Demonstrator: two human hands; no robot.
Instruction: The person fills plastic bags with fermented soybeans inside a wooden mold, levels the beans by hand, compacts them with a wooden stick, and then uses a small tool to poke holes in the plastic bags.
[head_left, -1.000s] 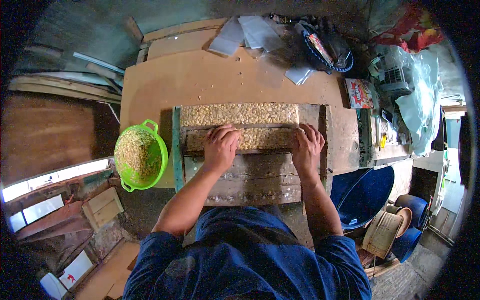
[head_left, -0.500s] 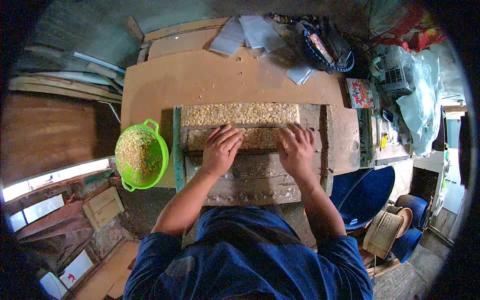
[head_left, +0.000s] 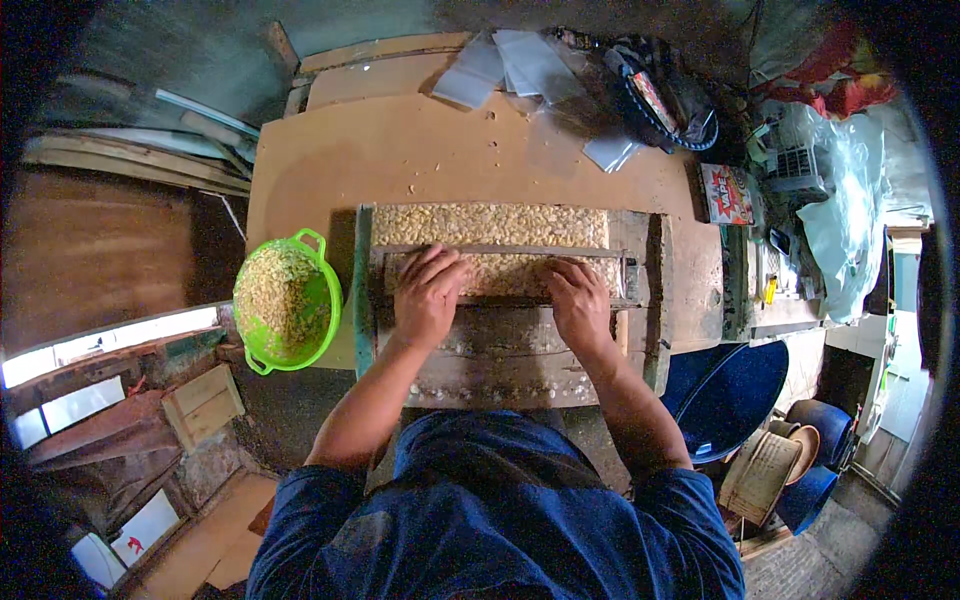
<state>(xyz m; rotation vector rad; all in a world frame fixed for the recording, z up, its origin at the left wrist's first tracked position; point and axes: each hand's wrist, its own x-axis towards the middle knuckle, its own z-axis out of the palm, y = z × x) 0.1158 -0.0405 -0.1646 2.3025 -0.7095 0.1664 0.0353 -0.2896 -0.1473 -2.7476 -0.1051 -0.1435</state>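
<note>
A wooden pressing tray (head_left: 480, 375) lies on the table in front of me. At its far side is a flat slab of pale beans (head_left: 490, 225), seemingly in clear plastic. Nearer to me, a second slab of beans (head_left: 505, 272) sits inside a narrow wooden frame (head_left: 500, 250). My left hand (head_left: 428, 295) rests on that slab's left part, fingers stretched forward. Over its right part lies my right hand (head_left: 580, 300), fingers slightly bent and apart. Neither hand grips anything visible; both cover some of the beans.
A green colander (head_left: 322, 335) with loose pale beans stands at the left. Clear plastic sheets (head_left: 530, 65) and a dark basket (head_left: 655, 100) lie at the table's far side. At the right are a small printed box (head_left: 727, 194) and a large blue tub (head_left: 735, 390).
My right hand has moved left from the slab's right end, uncovering that end. My left hand stays at the left part. The whole view has shifted slightly.
</note>
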